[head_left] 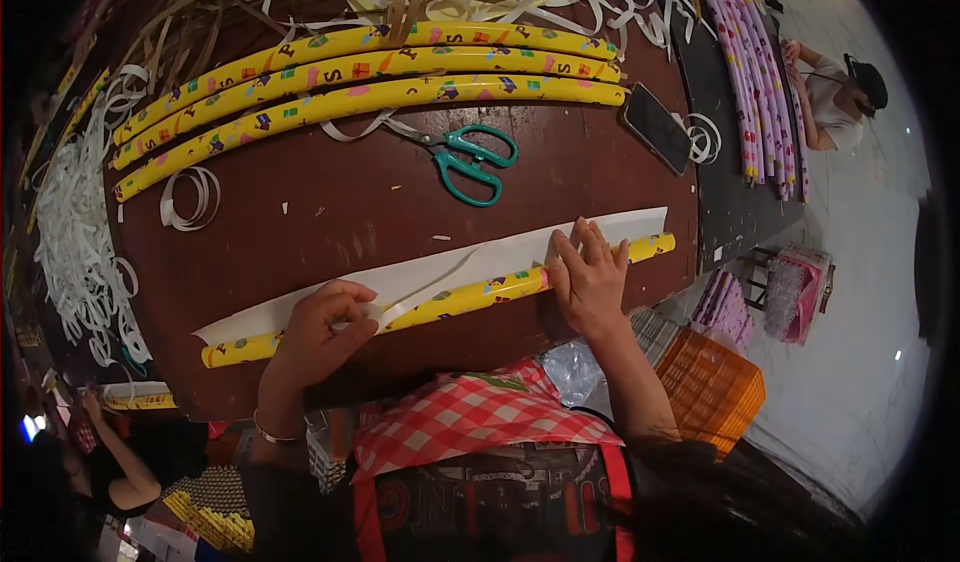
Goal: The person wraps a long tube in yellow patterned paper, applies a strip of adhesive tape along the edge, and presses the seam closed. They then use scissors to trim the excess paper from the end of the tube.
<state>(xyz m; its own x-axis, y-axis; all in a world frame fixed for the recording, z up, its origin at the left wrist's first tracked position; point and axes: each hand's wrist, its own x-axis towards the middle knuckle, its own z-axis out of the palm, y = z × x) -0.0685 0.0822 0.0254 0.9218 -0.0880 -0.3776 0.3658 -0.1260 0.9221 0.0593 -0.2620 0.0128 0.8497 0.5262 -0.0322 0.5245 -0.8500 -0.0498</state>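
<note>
A yellow patterned roll [480,294] lies along the table's near edge, with a white strip of its sheet [420,274] unrolled behind it. My left hand [325,324] is over the left part of the roll, its thumb and fingers pinching the end of a thin white ribbon [432,290]. The ribbon runs right across the white sheet. My right hand [590,274] rests on the roll and sheet toward the right, fingers spread. Teal-handled scissors [472,165] lie behind the roll on the table.
Three finished yellow rolls [370,100] lie across the brown table [300,182]. A phone [656,128] is at their right end. White ribbons [85,242] heap up at left. Purple rolls [750,82] and a person [838,102] are at right; another person's arm [125,452] shows lower left.
</note>
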